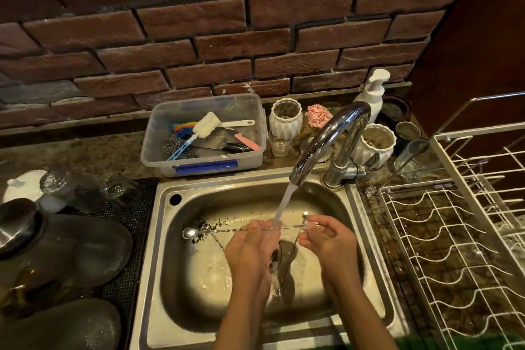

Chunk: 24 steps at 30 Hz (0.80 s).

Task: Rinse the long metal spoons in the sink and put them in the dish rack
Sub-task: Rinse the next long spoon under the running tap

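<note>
Rinsing is underway — both hands, the left hand (251, 247) and right hand (326, 236), pinch one long spoon (227, 231) under the faucet stream (284, 202) — next likely a carry rightward to the dish rack (454, 236).

No text, label, brand, number or sign could be read anywhere. The white pump bottle (371, 94) showed a plain face, and the clear plastic box (203, 133) bore only a blank blue latch.
</note>
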### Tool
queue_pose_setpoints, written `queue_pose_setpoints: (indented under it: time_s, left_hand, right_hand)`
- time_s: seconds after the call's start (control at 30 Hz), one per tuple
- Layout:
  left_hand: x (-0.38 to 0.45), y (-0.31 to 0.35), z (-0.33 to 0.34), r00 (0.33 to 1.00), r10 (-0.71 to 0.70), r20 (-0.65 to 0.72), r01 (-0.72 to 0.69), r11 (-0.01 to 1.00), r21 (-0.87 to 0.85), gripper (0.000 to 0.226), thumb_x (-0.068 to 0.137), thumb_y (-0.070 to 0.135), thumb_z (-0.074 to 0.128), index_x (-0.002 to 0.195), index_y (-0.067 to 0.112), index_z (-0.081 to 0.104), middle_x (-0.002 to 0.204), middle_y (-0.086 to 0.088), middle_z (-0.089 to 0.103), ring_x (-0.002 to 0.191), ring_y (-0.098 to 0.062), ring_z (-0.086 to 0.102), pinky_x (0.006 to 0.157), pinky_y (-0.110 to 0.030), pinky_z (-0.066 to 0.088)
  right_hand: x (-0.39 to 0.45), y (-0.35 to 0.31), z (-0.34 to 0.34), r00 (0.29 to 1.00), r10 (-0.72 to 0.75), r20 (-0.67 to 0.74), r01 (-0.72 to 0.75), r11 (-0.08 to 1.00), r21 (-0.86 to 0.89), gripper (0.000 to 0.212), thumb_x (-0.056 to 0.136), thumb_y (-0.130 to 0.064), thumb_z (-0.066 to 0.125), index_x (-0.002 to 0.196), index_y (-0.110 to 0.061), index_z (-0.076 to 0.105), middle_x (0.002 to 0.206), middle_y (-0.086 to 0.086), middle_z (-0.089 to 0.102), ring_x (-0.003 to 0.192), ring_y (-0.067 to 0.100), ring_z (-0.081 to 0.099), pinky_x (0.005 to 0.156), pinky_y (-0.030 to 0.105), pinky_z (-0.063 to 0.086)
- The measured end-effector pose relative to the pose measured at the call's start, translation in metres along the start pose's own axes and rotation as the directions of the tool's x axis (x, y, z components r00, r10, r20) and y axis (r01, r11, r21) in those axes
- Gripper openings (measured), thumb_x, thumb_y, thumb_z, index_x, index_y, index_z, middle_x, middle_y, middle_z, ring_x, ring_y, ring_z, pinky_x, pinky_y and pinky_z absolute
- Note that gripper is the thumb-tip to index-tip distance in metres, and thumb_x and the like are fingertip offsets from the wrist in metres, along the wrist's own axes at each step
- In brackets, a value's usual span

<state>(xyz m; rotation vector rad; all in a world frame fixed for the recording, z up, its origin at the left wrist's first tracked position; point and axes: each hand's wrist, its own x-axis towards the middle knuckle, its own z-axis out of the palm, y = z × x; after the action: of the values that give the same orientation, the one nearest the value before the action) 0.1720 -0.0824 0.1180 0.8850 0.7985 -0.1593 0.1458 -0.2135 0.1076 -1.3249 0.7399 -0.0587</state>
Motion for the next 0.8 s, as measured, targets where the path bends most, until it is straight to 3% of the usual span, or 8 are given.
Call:
queue_pose_setpoints:
  time_s: [0.1, 0.23, 0.37, 0.53, 0.67, 0.8]
  left_hand:
    - [-0.004, 0.003, -0.001, 0.999, 0.03, -0.011, -0.03, 0.999, 0.044, 0.016, 0.098, 0.007, 0.057, 0.101, -0.008, 0.063, 0.092, -0.025, 0.076, 0.086, -0.033, 0.076, 0.071, -0.037, 0.062]
    - [-0.003, 0.008, -0.006, 0.996, 0.065, -0.065, -0.064, 0.998, 0.02, 0.014, 0.098, 0.005, 0.056, 0.098, -0.006, 0.064, 0.085, -0.022, 0.077, 0.071, -0.03, 0.076, 0.056, -0.031, 0.061]
    - [-0.002, 0.011, -0.012, 0.989, 0.122, -0.087, -0.122, 0.992, 0.013, 0.011, 0.098, 0.005, 0.056, 0.094, -0.003, 0.062, 0.076, -0.017, 0.077, 0.065, -0.027, 0.076, 0.052, -0.028, 0.059]
    - [0.001, 0.005, -0.011, 0.988, 0.121, -0.091, -0.119, 0.992, 0.029, 0.011, 0.097, 0.005, 0.058, 0.094, -0.004, 0.061, 0.08, -0.02, 0.077, 0.072, -0.029, 0.077, 0.058, -0.029, 0.061]
    - [-0.002, -0.005, -0.007, 0.993, 0.105, -0.054, -0.1, 0.991, 0.091, 0.016, 0.099, 0.011, 0.056, 0.096, -0.003, 0.063, 0.082, -0.019, 0.078, 0.074, -0.033, 0.076, 0.053, -0.032, 0.058]
    - [0.0, -0.008, -0.008, 0.991, 0.127, -0.048, -0.119, 0.984, 0.135, 0.019, 0.1, 0.014, 0.056, 0.097, -0.003, 0.064, 0.081, -0.018, 0.078, 0.074, -0.033, 0.076, 0.059, -0.037, 0.06]
  right_hand:
    - [-0.006, 0.003, 0.031, 0.998, 0.032, 0.049, -0.033, 0.999, 0.017, 0.007, 0.089, -0.006, 0.071, 0.092, -0.011, 0.073, 0.085, 0.011, 0.077, 0.076, 0.022, 0.076, 0.071, 0.033, 0.062]
    - [-0.01, 0.007, 0.055, 0.988, 0.047, 0.144, -0.054, 0.998, 0.04, 0.008, 0.093, -0.01, 0.067, 0.089, -0.006, 0.074, 0.074, 0.009, 0.076, 0.064, 0.019, 0.071, 0.06, 0.026, 0.057]
    - [-0.006, 0.012, 0.062, 0.988, 0.072, 0.14, -0.073, 0.997, -0.004, 0.024, 0.104, -0.01, 0.047, 0.093, -0.001, 0.067, 0.054, 0.006, 0.061, 0.049, 0.015, 0.055, 0.053, 0.029, 0.049]
    - [-0.003, 0.013, 0.06, 0.986, 0.058, 0.155, -0.045, 0.995, -0.085, 0.018, 0.097, -0.014, 0.063, 0.086, -0.002, 0.07, 0.064, 0.017, 0.069, 0.051, 0.014, 0.056, 0.053, 0.028, 0.05]
    - [0.005, 0.015, 0.051, 0.998, 0.031, 0.056, -0.028, 0.998, -0.063, 0.034, 0.102, -0.017, 0.054, 0.08, 0.007, 0.064, 0.047, 0.011, 0.06, 0.037, 0.014, 0.05, 0.04, 0.026, 0.045]
    - [0.008, 0.014, 0.041, 0.987, 0.028, 0.158, -0.015, 0.996, -0.085, 0.024, 0.1, -0.012, 0.054, 0.083, -0.002, 0.068, 0.061, 0.014, 0.07, 0.05, 0.018, 0.063, 0.052, 0.028, 0.054]
